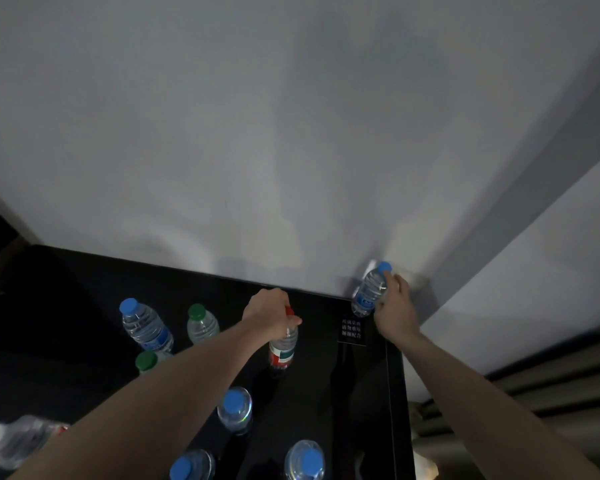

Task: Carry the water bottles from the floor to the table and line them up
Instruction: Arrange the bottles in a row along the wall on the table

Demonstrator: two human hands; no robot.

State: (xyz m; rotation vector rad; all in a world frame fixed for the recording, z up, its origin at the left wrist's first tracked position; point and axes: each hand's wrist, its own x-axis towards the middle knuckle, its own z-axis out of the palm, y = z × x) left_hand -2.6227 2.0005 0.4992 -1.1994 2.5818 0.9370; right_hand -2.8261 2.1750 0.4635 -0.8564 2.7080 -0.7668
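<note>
A black table (84, 306) stands against a white wall. My left hand (271, 313) grips the neck of a red-capped bottle (283, 351) with a red and green label, upright near the table's middle. My right hand (394, 306) holds a blue-capped bottle (369, 292) at the table's far right corner, tilted toward the wall. Several other bottles stand on the table: a blue-capped one (146, 325), two green-capped ones (201, 323) (148, 362), and blue-capped ones (234, 408) (305, 460) (191, 465) close to me. A white-capped bottle (11, 439) is at the left edge.
The white wall (257, 133) rises directly behind the table. A small printed notice (351, 330) sits on the tabletop near the right side. To the right of the table's edge there is a gap with grey ribbed panels (551, 386) and the floor below.
</note>
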